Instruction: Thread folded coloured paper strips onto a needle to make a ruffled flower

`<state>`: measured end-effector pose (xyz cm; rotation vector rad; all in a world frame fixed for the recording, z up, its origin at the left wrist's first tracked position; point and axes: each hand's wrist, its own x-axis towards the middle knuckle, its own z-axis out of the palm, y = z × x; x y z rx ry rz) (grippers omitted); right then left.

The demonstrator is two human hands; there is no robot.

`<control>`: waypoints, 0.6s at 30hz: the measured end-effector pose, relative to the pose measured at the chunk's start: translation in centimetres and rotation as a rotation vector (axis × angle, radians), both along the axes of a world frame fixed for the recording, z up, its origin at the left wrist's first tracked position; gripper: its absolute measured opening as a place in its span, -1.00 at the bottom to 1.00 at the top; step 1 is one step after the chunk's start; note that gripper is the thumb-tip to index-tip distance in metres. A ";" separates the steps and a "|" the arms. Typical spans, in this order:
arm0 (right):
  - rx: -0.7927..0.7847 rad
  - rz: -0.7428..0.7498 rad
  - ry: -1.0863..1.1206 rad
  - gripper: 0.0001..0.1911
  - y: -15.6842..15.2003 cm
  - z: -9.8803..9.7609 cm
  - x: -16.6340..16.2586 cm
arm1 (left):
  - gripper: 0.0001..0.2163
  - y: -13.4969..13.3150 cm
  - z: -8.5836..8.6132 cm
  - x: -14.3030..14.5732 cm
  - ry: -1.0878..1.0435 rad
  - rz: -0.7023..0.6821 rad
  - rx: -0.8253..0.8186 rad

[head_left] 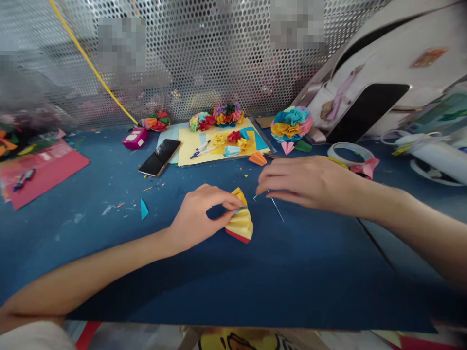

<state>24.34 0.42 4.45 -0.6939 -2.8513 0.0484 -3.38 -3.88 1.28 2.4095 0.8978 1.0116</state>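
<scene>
Between thumb and fingertips, my left hand (199, 218) pinches the narrow end of a pleated paper fan (241, 224), yellow with a red strip along its lower edge. A small greyish piece shows at the pinch; I cannot tell what it is. To the right, my right hand (302, 182) is closed with its fingers pointing left, apart from the fan. A thin silvery wire (276, 208) slants down from beneath its fingers, and its hold is partly hidden. Close behind this hand lies an orange folded paper piece (258, 158).
Behind my hands are a phone (159, 157), a purple box (134, 138), yellow paper sheets (186, 150) with pens, and paper flowers (292, 122). A tape roll (350, 153) and a light bag (394, 63) stand right. A blue scrap (144, 209) and red paper (47, 172) lie left.
</scene>
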 end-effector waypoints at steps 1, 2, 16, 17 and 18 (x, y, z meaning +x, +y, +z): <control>0.009 0.016 -0.055 -0.70 0.1 -0.4 0.7 | -0.81 0.0 0.0 0.0 -0.003 -0.009 0.017; 0.003 0.040 -0.110 -0.68 0.1 -1.0 1.4 | -0.83 0.0 -0.1 0.0 -0.007 -0.015 0.029; 0.377 0.005 -0.203 -0.67 -2.4 -3.7 3.6 | -0.84 -0.3 0.1 0.0 -0.017 0.011 -0.042; 0.325 0.002 -0.190 -0.68 -2.1 -3.8 3.5 | -0.85 -0.3 0.1 0.0 -0.012 0.014 -0.049; 0.263 0.005 -0.158 -0.70 -1.7 -4.0 3.4 | -0.85 -0.3 0.2 0.1 -0.011 0.017 -0.053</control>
